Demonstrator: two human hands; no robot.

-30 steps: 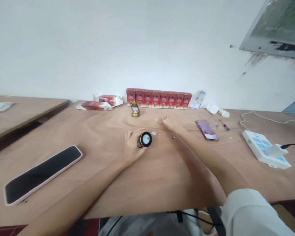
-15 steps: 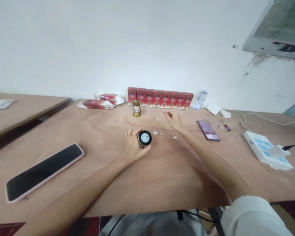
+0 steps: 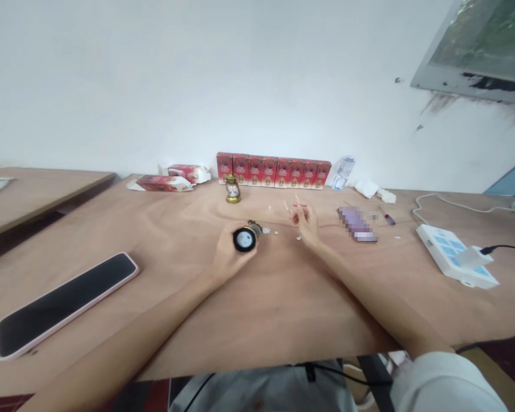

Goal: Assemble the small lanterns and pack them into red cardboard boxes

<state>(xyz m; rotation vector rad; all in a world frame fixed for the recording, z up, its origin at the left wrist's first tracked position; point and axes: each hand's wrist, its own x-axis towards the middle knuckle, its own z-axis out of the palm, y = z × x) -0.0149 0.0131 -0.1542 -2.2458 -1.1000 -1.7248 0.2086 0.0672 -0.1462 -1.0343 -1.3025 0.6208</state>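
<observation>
My left hand (image 3: pixel 225 257) is closed around a small black and gold lantern (image 3: pixel 245 237), its round base turned toward me, lifted just off the wooden table (image 3: pixel 257 309). My right hand (image 3: pixel 308 222) hovers to its right with fingers pinched on thin light-coloured tweezers (image 3: pixel 290 205), whose two tips stick up and left. Tiny white button cells (image 3: pixel 276 232) lie on the table between the hands. A second small gold lantern (image 3: pixel 232 189) stands upright farther back.
A row of red boxes (image 3: pixel 273 170) lines the wall, with two opened red boxes (image 3: pixel 167 180) to their left. A black phone (image 3: pixel 62 301) lies at left, a purple phone (image 3: pixel 357 223) and small screwdriver (image 3: pixel 386 215) at right, and a white power strip (image 3: pixel 455 255) beyond.
My right hand has picked the tweezers up from the table and drawn back toward me. My left hand has lifted and tilted the lantern, its base now facing me.
</observation>
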